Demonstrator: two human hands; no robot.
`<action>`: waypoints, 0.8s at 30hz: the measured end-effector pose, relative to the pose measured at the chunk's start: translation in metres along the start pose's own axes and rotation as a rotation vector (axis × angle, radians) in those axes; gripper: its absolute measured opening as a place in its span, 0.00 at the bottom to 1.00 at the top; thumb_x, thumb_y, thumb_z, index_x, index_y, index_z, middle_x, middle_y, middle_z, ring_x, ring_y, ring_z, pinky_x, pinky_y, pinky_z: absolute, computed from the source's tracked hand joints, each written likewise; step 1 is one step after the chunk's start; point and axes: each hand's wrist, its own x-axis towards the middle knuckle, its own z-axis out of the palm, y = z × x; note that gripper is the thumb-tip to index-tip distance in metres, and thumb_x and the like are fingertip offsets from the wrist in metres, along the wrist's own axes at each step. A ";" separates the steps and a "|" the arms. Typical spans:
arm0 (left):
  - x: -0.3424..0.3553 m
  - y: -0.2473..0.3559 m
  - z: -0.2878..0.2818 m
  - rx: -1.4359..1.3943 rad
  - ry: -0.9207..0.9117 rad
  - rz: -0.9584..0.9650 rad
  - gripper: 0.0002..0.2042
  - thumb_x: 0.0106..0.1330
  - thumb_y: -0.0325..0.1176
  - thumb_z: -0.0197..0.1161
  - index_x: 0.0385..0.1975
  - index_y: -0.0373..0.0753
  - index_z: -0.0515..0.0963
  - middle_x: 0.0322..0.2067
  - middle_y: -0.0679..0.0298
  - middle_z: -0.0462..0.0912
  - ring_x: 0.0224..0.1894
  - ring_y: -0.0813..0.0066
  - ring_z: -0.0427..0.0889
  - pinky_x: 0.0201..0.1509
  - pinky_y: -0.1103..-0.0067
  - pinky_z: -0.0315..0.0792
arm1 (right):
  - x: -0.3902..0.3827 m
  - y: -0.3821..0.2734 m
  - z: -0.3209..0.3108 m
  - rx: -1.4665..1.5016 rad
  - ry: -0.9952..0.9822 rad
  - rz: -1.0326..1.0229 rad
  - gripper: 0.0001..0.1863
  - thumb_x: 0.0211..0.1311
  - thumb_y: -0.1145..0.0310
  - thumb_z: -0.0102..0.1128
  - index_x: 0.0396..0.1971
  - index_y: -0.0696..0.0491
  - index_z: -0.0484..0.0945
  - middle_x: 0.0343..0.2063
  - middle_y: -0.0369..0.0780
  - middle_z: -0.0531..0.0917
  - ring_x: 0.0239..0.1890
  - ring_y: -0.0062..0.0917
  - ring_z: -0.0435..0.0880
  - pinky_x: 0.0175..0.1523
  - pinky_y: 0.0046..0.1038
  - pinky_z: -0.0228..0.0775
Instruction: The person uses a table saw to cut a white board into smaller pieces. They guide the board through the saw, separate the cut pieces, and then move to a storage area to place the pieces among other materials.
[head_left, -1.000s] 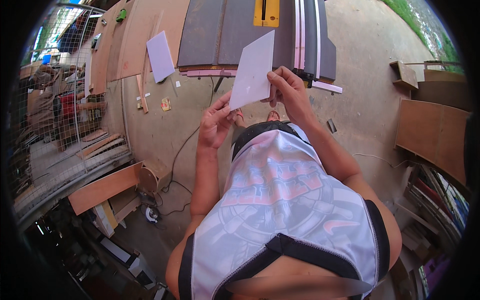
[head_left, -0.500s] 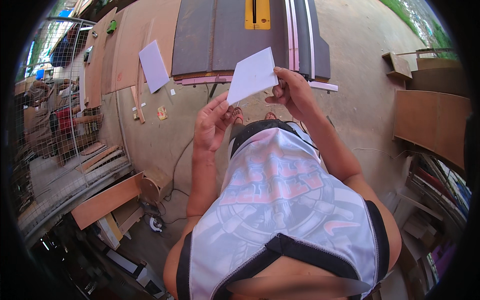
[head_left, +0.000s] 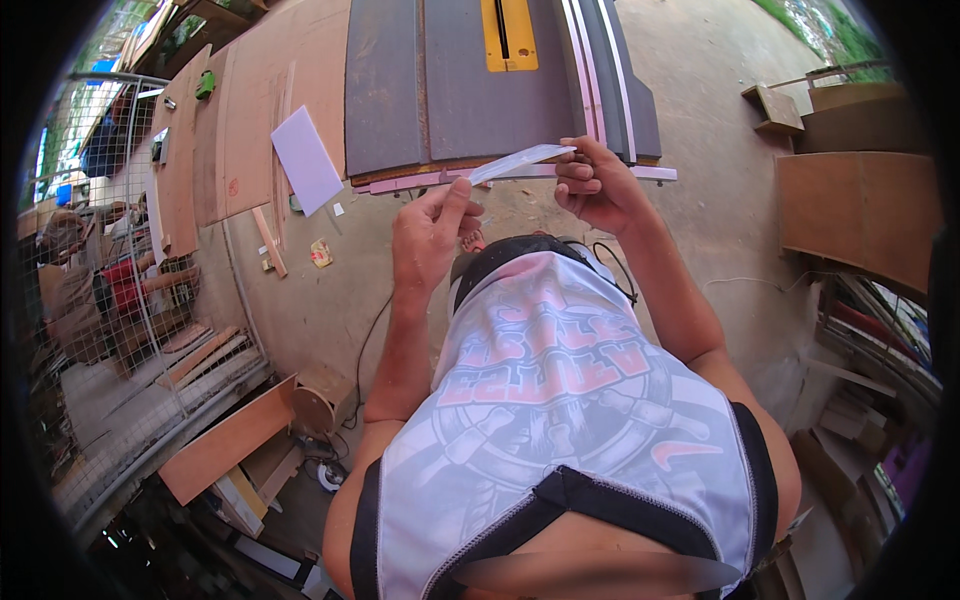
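A thin white sheet piece [head_left: 517, 160], seen almost edge-on, is held between my two hands in front of the grey table saw [head_left: 460, 90] with its yellow insert plate [head_left: 518, 52]. My left hand [head_left: 432, 232] pinches the piece's left end between thumb and fingers. My right hand [head_left: 598, 188] grips the right end at its fingertips, the other fingers curled below. Another white panel [head_left: 306, 159] lies on plywood sheets [head_left: 228, 110] left of the saw.
A wire mesh fence [head_left: 140, 230] with piled items is at left. Wood offcuts [head_left: 225, 445] and a round wooden piece [head_left: 315, 400] lie low on the left floor. Wooden cabinets [head_left: 855, 210] stand at right. A cable [head_left: 365, 340] crosses the concrete floor [head_left: 710, 240].
The white piece has tipped from showing its broad face to nearly edge-on. My left hand has turned with it, and both hands still hold it.
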 end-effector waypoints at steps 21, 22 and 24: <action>0.016 -0.002 -0.006 -0.061 -0.046 0.081 0.21 0.76 0.47 0.58 0.50 0.32 0.84 0.34 0.59 0.88 0.34 0.74 0.86 0.41 0.78 0.80 | -0.007 0.016 0.011 -0.250 0.162 -0.166 0.13 0.75 0.61 0.52 0.28 0.49 0.72 0.12 0.26 0.67 0.12 0.11 0.64 0.37 0.28 0.81; 0.016 -0.002 -0.006 -0.060 -0.046 0.081 0.21 0.76 0.46 0.58 0.50 0.32 0.84 0.35 0.59 0.88 0.35 0.74 0.86 0.40 0.78 0.80 | -0.008 0.015 0.010 -0.260 0.169 -0.165 0.13 0.75 0.60 0.52 0.29 0.49 0.73 0.12 0.26 0.67 0.12 0.12 0.64 0.37 0.28 0.81; 0.014 -0.001 -0.003 -0.072 -0.043 0.082 0.20 0.76 0.44 0.58 0.51 0.32 0.84 0.35 0.59 0.88 0.36 0.75 0.87 0.40 0.79 0.80 | -0.010 0.014 0.008 -0.279 0.177 -0.160 0.13 0.75 0.60 0.52 0.30 0.49 0.73 0.11 0.26 0.67 0.12 0.12 0.65 0.39 0.28 0.82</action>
